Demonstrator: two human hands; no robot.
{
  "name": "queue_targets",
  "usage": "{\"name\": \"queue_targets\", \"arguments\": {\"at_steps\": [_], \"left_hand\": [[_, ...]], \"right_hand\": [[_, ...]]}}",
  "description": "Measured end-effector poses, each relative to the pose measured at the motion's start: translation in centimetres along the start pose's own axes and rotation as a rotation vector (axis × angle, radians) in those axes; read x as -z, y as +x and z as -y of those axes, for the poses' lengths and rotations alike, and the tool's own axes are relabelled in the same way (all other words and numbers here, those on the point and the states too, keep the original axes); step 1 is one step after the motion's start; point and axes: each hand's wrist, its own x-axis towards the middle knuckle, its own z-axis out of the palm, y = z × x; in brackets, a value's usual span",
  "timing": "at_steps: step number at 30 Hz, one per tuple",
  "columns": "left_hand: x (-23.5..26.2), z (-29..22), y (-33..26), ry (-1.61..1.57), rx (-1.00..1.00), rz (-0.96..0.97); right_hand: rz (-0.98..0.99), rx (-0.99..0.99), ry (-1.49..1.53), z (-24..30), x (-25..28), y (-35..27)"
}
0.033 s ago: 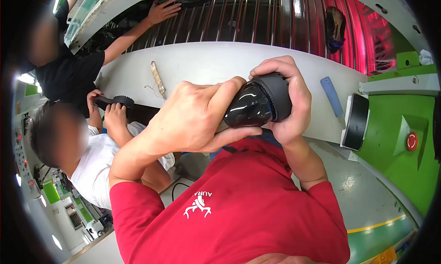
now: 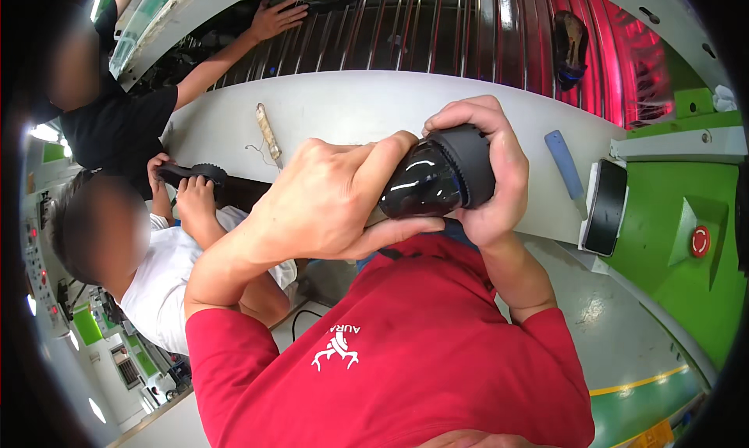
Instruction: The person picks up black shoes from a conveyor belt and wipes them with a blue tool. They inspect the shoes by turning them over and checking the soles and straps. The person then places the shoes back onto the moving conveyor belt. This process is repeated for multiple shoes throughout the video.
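Observation:
A glossy black shoe (image 2: 425, 179) is held up between my two hands, above the near edge of the white bench. Around its shiny rounded end runs a matte black sole (image 2: 473, 167) with a ridged edge. My left hand (image 2: 335, 194) is closed round the shoe from the left, fingers over the top and thumb below. From the right, my right hand (image 2: 503, 163) wraps the sole, its fingers curled over the far side. The rest of the shoe is hidden behind my left hand.
On the white bench (image 2: 374, 105) lie a tape-wrapped tool (image 2: 268, 132) and a blue-handled tool (image 2: 563, 163). Beyond runs a roller conveyor (image 2: 437, 35) carrying a dark shoe (image 2: 569, 49). A green machine panel with a red button (image 2: 700, 240) stands right. Two co-workers are at left, one holding a black sole (image 2: 195, 173).

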Motion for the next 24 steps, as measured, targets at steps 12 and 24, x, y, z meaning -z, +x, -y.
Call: {"name": "queue_targets", "arguments": {"at_steps": [12, 24], "left_hand": [[-0.7, 0.1, 0.5, 0.019, -0.002, 0.020], [-2.4, -0.2, -0.6, 0.027, 0.013, -0.208]], "right_hand": [[0.034, 0.118, -0.109, -0.3, 0.4, 0.3], [0.159, 0.149, -0.224, 0.2, 0.5, 1.3]]}}
